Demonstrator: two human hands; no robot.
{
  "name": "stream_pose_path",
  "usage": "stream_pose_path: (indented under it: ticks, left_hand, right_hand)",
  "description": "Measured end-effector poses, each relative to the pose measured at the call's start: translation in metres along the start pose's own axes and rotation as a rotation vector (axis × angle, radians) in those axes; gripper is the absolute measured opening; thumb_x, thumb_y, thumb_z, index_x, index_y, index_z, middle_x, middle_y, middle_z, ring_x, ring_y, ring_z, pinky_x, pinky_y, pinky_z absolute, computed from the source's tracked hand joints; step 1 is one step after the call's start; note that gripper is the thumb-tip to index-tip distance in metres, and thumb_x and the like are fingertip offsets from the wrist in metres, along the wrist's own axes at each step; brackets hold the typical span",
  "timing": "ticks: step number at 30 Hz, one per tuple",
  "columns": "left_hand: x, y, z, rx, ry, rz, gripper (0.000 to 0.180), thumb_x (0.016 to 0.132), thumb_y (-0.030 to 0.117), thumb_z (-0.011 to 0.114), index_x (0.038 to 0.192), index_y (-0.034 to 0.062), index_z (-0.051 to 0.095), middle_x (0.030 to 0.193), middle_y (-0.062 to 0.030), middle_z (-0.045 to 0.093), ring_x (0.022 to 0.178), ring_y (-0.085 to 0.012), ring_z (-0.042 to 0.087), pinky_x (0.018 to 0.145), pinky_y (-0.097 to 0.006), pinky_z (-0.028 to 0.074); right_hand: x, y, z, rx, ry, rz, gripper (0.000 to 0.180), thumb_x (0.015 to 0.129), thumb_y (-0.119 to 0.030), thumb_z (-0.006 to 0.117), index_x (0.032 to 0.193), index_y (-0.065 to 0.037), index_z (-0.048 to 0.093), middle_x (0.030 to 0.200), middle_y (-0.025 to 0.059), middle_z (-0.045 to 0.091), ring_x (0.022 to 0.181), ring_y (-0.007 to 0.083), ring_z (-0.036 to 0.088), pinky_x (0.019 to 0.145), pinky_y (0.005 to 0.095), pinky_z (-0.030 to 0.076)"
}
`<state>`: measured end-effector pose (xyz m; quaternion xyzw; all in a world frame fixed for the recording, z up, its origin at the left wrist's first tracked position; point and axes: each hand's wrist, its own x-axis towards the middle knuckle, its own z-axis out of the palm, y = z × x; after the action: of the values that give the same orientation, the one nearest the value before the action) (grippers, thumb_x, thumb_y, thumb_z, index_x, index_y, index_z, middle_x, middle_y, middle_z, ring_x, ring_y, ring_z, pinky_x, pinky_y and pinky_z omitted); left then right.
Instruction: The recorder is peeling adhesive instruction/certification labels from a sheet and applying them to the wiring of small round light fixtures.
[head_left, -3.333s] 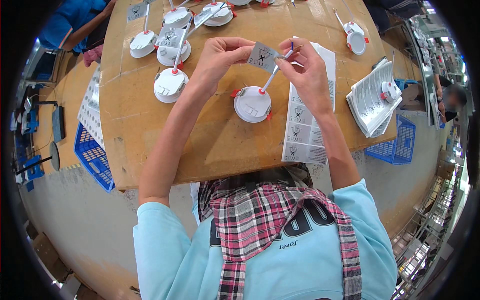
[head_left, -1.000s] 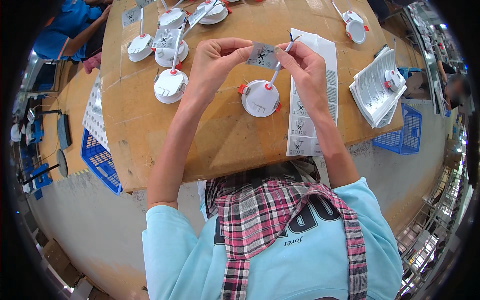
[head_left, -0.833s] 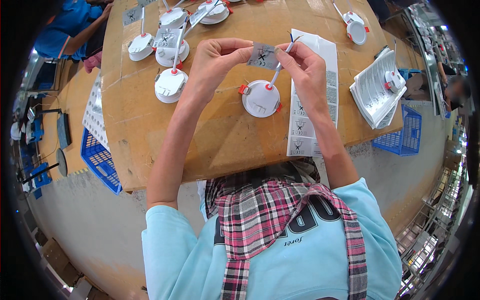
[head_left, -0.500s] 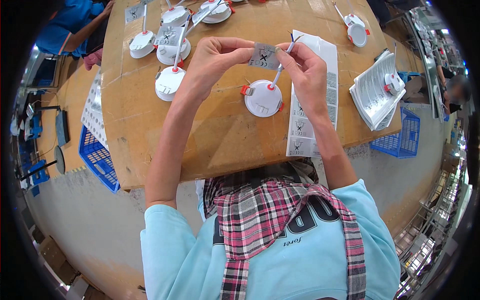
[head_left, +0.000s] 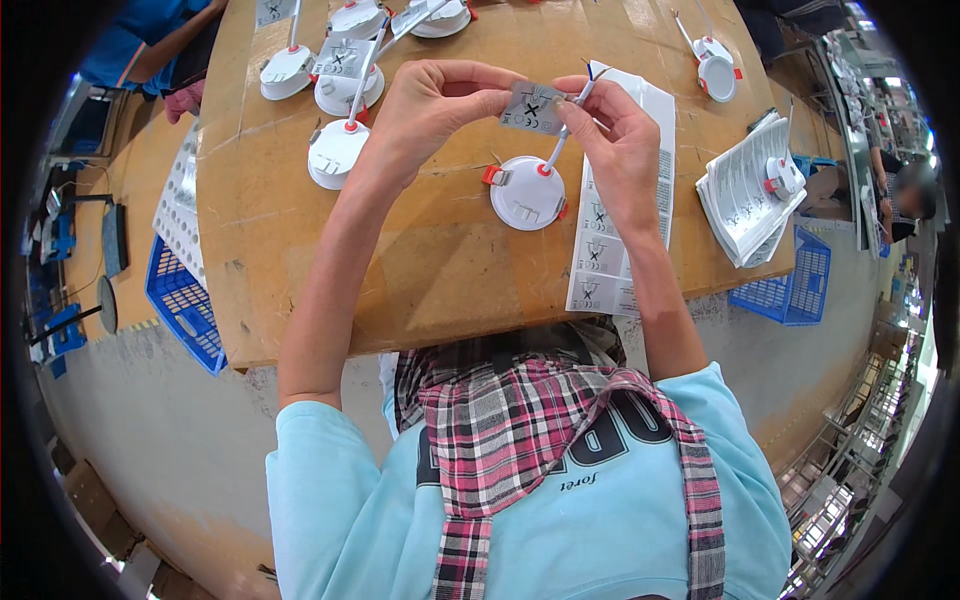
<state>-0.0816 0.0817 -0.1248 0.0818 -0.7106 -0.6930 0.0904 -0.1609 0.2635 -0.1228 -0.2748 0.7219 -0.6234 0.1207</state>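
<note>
A small silver label (head_left: 530, 108) with black print stretches between my two hands above the table. My left hand (head_left: 425, 115) is closed, pinching the label's left end between thumb and finger. With thumb and fingers, my right hand (head_left: 622, 145) grips the white cable (head_left: 559, 148) where the label's right end meets it; whether the label is stuck there I cannot tell. Coloured wire ends stick out at the cable's top. Below, the cable runs into a round white downlight (head_left: 527, 197) with red-tipped spring clips, lying on the table.
A label sheet (head_left: 594, 262) lies under my right wrist. Further right sits a stack of label sheets (head_left: 735, 205) with a downlight (head_left: 783, 177) on top. Several labelled downlights (head_left: 337, 152) stand at the left and back. Blue crates (head_left: 185, 310) flank the table (head_left: 270, 270). Another person's arm (head_left: 178, 50) is far left.
The view has shifted slightly. Both hands keep their grips, and the label tilts a little more, its right end lower.
</note>
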Motion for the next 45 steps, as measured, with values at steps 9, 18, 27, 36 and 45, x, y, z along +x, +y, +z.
stream_pose_path:
  ticks: [9,18,27,36,45]
  left_hand:
    - [-0.002,0.002,0.003,0.007,0.015,-0.001,0.029,0.083,0.013,0.067,0.111,0.0067,0.067,0.085,-0.0039,0.07,0.081,-0.0073,0.062,0.078,-0.023,0.048]
    - [-0.001,0.0,0.0,0.029,-0.03,-0.005,0.03,0.083,0.012,0.065,0.112,0.008,0.067,0.086,-0.0047,0.07,0.082,-0.0073,0.062,0.078,-0.023,0.048]
    - [-0.006,0.008,0.01,0.084,0.059,0.031,0.037,0.083,0.01,0.064,0.12,0.0071,0.061,0.087,-0.0066,0.071,0.082,-0.0082,0.064,0.077,-0.025,0.05]
    - [-0.031,0.039,0.055,0.558,0.28,0.217,0.051,0.081,0.005,0.065,0.13,0.0114,0.051,0.085,-0.0049,0.072,0.072,-0.0129,0.068,0.059,-0.025,0.049]
    - [-0.033,0.036,0.069,0.583,0.287,0.379,0.051,0.078,0.003,0.067,0.127,0.0111,0.052,0.081,-0.0057,0.071,0.071,-0.0168,0.069,0.056,-0.027,0.049]
  right_hand:
    - [-0.002,-0.002,0.004,0.008,0.03,0.001,0.017,0.088,-0.007,0.061,0.104,-0.002,0.063,0.084,0.004,0.064,0.076,0.0093,0.06,0.069,0.0228,0.048]
    - [-0.001,-0.001,0.002,-0.027,0.021,-0.004,0.018,0.088,-0.007,0.061,0.105,-0.002,0.063,0.085,0.005,0.065,0.076,0.0106,0.06,0.07,0.0241,0.048]
    - [0.001,0.004,-0.001,-0.055,0.085,-0.075,0.03,0.084,-0.007,0.065,0.113,-0.002,0.057,0.09,0.0052,0.063,0.082,0.0135,0.06,0.078,0.0284,0.048]
    - [-0.028,-0.036,-0.014,-0.394,0.128,-0.288,0.016,0.082,-0.012,0.067,0.088,0.001,0.06,0.08,0.0077,0.06,0.068,0.0182,0.053,0.062,0.0298,0.043]
    - [-0.03,-0.037,-0.013,-0.386,0.08,-0.193,0.013,0.085,-0.009,0.062,0.084,0.004,0.062,0.074,0.0116,0.064,0.061,0.0182,0.062,0.058,0.0296,0.048]
